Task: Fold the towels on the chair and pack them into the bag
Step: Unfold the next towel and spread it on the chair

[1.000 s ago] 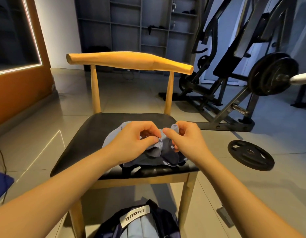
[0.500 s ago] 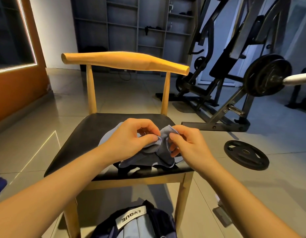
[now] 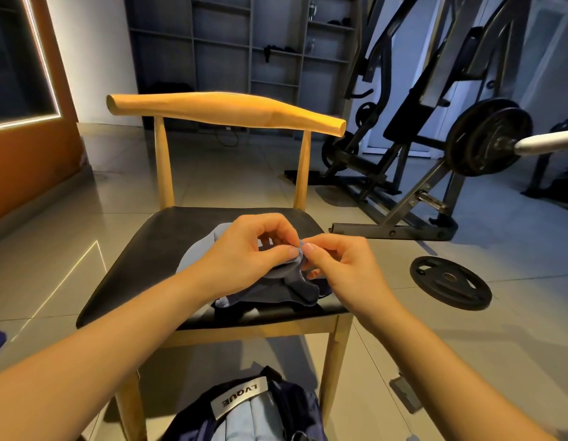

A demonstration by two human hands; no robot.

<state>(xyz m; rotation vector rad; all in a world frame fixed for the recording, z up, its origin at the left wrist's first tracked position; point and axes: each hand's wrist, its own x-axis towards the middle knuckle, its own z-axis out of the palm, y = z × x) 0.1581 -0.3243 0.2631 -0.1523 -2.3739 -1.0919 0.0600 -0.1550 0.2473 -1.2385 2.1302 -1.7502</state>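
**Tally at the Chair**

Two hands: one left hand (image 3: 247, 249) and one right hand (image 3: 340, 265). One chair (image 3: 225, 111). One bag (image 3: 295, 405). One heap of towels (image 3: 276, 288), number within unclear. Two weight plates: one floor plate (image 3: 449, 283) and one bar plate (image 3: 486, 136).

Soft blue cloth towel (image 3: 289, 281) on a glossy black seat — smooth wooden chair (image 3: 225, 111), shiny tiled floor (image 3: 228, 176).
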